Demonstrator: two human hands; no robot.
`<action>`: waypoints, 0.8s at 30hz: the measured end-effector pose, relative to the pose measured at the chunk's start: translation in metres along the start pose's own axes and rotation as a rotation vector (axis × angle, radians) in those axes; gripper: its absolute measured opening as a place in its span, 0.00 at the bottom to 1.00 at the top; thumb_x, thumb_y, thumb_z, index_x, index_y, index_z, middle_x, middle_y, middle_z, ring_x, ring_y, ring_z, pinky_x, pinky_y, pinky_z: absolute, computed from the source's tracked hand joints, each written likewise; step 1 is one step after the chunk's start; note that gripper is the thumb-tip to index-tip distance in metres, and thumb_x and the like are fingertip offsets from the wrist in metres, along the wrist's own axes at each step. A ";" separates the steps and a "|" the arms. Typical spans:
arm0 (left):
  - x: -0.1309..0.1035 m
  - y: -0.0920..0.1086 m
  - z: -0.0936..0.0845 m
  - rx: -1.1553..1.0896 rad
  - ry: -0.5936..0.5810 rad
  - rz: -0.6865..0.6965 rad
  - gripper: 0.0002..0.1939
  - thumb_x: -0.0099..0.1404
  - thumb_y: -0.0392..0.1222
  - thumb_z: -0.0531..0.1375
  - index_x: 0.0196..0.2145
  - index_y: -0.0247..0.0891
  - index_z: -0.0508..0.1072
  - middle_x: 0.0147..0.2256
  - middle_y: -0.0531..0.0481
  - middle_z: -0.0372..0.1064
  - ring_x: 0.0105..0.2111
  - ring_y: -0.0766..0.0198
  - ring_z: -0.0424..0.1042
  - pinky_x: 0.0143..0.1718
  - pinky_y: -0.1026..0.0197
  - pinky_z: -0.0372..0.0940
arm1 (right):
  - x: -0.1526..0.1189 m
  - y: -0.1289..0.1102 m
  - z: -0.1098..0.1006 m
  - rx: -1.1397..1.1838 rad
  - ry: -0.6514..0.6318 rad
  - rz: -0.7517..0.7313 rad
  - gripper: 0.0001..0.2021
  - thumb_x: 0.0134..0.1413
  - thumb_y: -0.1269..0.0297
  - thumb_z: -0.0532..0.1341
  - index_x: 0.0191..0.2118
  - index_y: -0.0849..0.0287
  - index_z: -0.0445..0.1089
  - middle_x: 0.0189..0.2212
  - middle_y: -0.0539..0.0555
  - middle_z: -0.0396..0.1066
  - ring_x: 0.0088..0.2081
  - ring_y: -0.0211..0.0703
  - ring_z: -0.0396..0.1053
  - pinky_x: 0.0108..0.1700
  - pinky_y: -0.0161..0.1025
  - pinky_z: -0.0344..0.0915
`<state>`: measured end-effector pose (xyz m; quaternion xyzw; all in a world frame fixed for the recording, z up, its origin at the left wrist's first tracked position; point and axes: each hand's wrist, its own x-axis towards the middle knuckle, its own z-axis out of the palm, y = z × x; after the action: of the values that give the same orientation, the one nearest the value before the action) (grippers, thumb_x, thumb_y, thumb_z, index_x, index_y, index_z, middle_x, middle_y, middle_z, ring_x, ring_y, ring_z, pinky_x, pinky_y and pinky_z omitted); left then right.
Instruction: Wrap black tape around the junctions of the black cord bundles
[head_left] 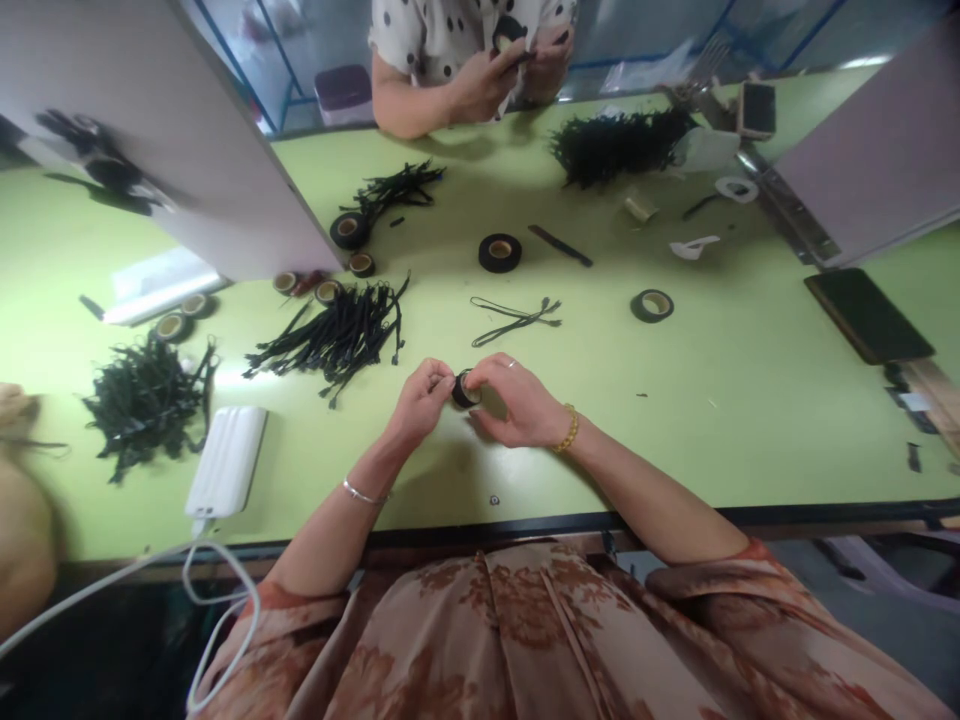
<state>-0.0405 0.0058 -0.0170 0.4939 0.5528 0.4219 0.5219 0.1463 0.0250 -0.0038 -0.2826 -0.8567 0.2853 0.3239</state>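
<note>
Your roll point(466, 390) of tape is between your two hands over the counter point(787, 430), beyond the middle of the near edge. Your left hand point(421, 402) is clenched in a pinch, thumb and forefinger grasping the roll's left side; whether a strand or a tape end is caught there too is hidden. Your right hand point(521, 402) is arched, its fingertips against the roll's right side and its thumb standing apart below; whether it grips or merely steadies cannot be made out.

Handling (judged): expect the roll to be light, with a stiff core and softer, slightly yielding windings. It should not be fragile; the tape's face may cling to your skin rather than slip. Take hold across its flat sides or by the core, leaving the outer winding free.

Appearance: the roll is small and round, with a black outer band and a paler inner ring, partly covered by your right fingers. It is tilted, its hole turned toward the right.

Surroundings: a few cables point(517, 320) lie just beyond your hands, toward the far edge. Farther that way are a larger roll point(499, 253) and a knife point(561, 245). Toward the counter's left end lies a dark bundle point(337, 335).
</note>
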 end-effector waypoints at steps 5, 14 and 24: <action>-0.010 0.006 0.005 0.430 0.005 0.237 0.02 0.64 0.39 0.54 0.33 0.38 0.65 0.26 0.55 0.64 0.26 0.68 0.61 0.30 0.63 0.57 | 0.001 -0.002 -0.006 0.218 0.226 0.347 0.09 0.58 0.57 0.59 0.39 0.57 0.63 0.37 0.57 0.70 0.37 0.46 0.68 0.37 0.42 0.65; -0.016 0.000 0.018 0.717 -0.102 0.551 0.06 0.66 0.38 0.52 0.34 0.39 0.67 0.30 0.49 0.65 0.30 0.62 0.63 0.35 0.59 0.59 | 0.005 0.003 -0.001 0.659 0.078 0.696 0.14 0.51 0.55 0.65 0.38 0.59 0.67 0.21 0.47 0.70 0.25 0.38 0.67 0.33 0.37 0.62; -0.017 -0.005 0.024 0.905 -0.072 0.510 0.08 0.67 0.38 0.52 0.29 0.40 0.66 0.27 0.48 0.63 0.29 0.61 0.61 0.29 0.60 0.51 | 0.005 0.004 0.010 0.858 0.280 0.749 0.21 0.40 0.61 0.70 0.37 0.55 0.59 0.18 0.39 0.63 0.22 0.34 0.63 0.30 0.36 0.60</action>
<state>-0.0173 -0.0128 -0.0213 0.8034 0.5235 0.2372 0.1556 0.1375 0.0281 -0.0104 -0.4448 -0.4555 0.6615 0.3963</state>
